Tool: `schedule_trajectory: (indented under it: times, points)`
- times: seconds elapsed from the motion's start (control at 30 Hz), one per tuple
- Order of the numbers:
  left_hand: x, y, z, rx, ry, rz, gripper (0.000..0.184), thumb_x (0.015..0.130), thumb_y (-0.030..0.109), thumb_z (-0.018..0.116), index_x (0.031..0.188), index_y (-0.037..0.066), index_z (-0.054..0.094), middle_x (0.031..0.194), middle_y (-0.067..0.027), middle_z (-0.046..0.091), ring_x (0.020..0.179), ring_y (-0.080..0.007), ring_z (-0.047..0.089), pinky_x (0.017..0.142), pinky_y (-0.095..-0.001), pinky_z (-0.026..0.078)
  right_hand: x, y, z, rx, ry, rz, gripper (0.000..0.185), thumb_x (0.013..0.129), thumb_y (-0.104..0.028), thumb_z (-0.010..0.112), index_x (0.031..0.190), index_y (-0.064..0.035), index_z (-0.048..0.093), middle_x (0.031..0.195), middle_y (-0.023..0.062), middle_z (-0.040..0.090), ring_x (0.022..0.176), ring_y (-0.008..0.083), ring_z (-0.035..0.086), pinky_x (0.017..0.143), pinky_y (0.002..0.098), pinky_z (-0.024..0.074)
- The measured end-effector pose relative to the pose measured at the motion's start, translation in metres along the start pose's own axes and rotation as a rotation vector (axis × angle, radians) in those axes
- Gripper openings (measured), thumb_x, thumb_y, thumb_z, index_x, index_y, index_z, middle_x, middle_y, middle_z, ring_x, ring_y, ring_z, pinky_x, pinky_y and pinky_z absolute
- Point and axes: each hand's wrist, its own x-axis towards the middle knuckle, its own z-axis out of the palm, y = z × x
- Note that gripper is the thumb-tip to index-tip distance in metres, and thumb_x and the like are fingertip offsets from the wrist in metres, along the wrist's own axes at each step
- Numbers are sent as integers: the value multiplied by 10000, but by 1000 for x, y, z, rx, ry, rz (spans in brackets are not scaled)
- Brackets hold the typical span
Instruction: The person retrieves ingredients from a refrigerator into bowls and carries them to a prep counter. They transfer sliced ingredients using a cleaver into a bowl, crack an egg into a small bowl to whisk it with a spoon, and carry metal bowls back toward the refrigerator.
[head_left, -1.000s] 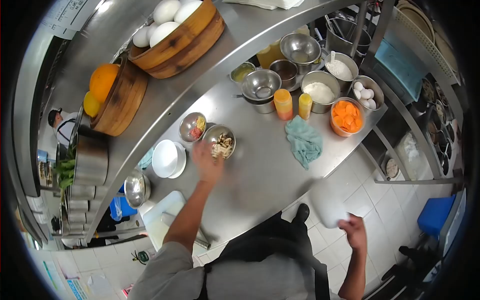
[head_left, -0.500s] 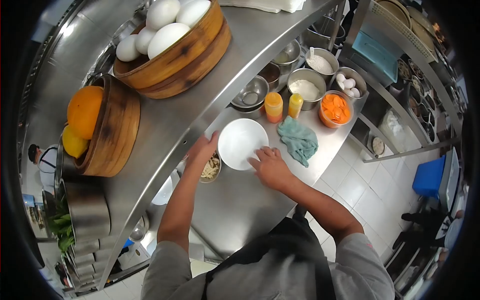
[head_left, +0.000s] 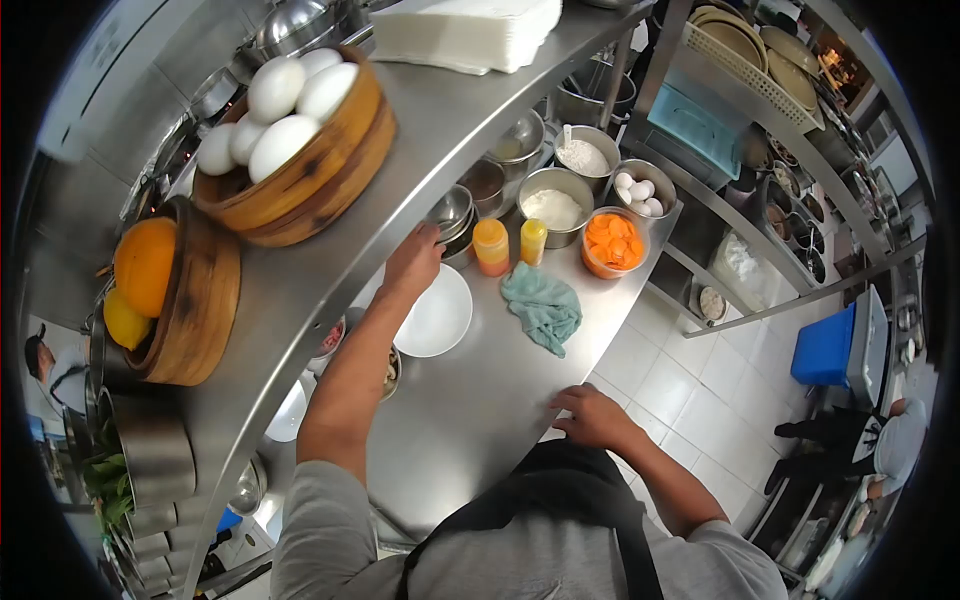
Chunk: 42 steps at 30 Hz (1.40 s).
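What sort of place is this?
Most likely a commercial kitchen: there's a bare-metal worktop, sliced orange food and, off to the side, another person in a white top.

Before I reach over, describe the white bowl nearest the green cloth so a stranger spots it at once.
On the steel counter below the raised shelf, look between the left forearm and the green cloth. The white bowl sits there; its plain white inside sets it apart from nearby metal bowls.

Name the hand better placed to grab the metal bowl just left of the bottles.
Left, most likely: the left hand is close to the metal bowl; the right hand is farther off, by the counter edge.
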Motion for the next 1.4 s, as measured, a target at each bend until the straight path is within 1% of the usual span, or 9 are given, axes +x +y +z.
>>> schedule_trajectory:
  times: [0.2, 0.37, 0.53, 0.73, 0.9, 0.97, 1.23, 1.33, 1.4]
  points:
    - [3, 101, -70, 67, 126, 201, 190, 775, 47, 752, 905, 45, 614, 877, -127, 620, 899, -364, 602, 906, -488, 409, -7, 67, -49, 282, 126, -58, 344, 923, -260, 701, 1190, -44, 699, 1109, 157, 717, 1077, 340, 661, 965, 415, 516]
    - [1, 257, -83, 42, -105, 453, 191, 739, 13, 709, 881, 79, 600, 864, -88, 583, 906, -297, 596, 914, -480, 391, 25, 102, -118, 1411, -35, -14, 622, 1019, -574, 495, 1468, -143, 500, 1406, 99, 578, 1307, 276, 541, 1007, 527, 493]
    - [5, 365, 20, -162, -359, 557, 227, 744, 140, 801, 847, 88, 606, 826, -67, 571, 846, -270, 590, 865, -450, 411, 14, 193, -165, 1922, -198, -13, 794, 962, -758, 384, 1528, -202, 408, 1480, 82, 513, 1368, 321, 475, 1015, 629, 443]
    - [0, 445, 141, -480, -531, 375, 275, 832, 246, 825, 853, 50, 633, 737, -56, 583, 695, -238, 579, 688, -387, 452, -45, 328, -120, 2012, -86, 169, 616, 982, -601, 490, 1471, -227, 466, 1443, 73, 539, 1287, 315, 553, 946, 596, 503]
    - [10, 456, 181, -894, -673, -676, 298, 998, 245, 650, 1159, -6, 635, 1015, -49, 709, 915, -121, 656, 793, -264, 511, -68, 363, -113, 1831, 139, 362, 492, 991, -444, 483, 1402, -173, 471, 1336, 66, 576, 1180, 284, 604, 899, 550, 527]
    - [6, 440, 210, -1535, -493, -907, 319, 984, 269, 671, 1173, 13, 657, 1055, -83, 708, 919, -116, 631, 825, -297, 509, -62, 365, -118, 1775, 177, 399, 479, 999, -426, 464, 1394, -155, 458, 1318, 69, 576, 1170, 285, 602, 906, 546, 525]
    - [14, 412, 97, -718, -632, -399, 312, 911, 192, 742, 1133, -16, 671, 1129, -130, 693, 1002, -215, 663, 907, -332, 508, 93, 388, -114, 1697, 189, 581, 635, 992, -445, 499, 1498, -86, 361, 1330, 164, 592, 1192, 358, 583, 921, 538, 520]
    - [-23, 383, 66, -424, -524, -204, 281, 851, 152, 785, 1079, 8, 708, 1273, -196, 625, 1129, -348, 623, 962, -372, 495, 131, 384, -121, 869, 100, 667, 658, 993, -500, 507, 1494, -80, 430, 1182, 182, 693, 1119, 373, 640, 900, 518, 522]
    - [-50, 372, 39, -90, -435, -92, 255, 823, 118, 795, 1050, 22, 726, 1390, -234, 549, 1240, -433, 555, 1017, -411, 475, 130, 404, -110, 282, -89, 240, 605, 991, -517, 510, 1396, -70, 554, 1072, 174, 718, 1018, 350, 676, 868, 479, 532]
